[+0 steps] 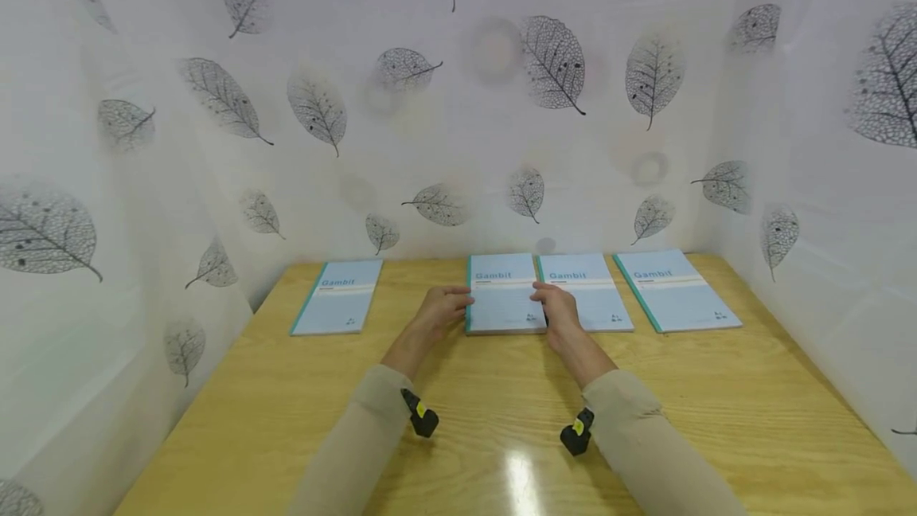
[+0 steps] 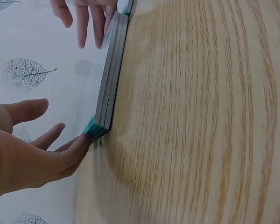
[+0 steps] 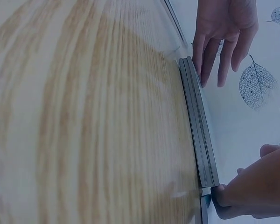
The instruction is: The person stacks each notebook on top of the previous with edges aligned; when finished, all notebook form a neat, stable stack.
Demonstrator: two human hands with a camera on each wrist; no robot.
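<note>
A stack of light-blue "Gambit" notebooks with teal spines lies flat near the back of the table, its grey page edges facing front in the left wrist view. My left hand is at the stack's left side, straight fingertips touching the teal spine corner. On the opposite side, my right hand has its fingers at the right edge, between this stack and the neighbouring notebook. In the right wrist view the right hand is at the near corner, its fingertips partly in shadow.
One narrower-looking notebook lies apart on the left, and another notebook lies at the right. Behind the wooden table hangs a white curtain printed with dark leaves, which also runs along both sides.
</note>
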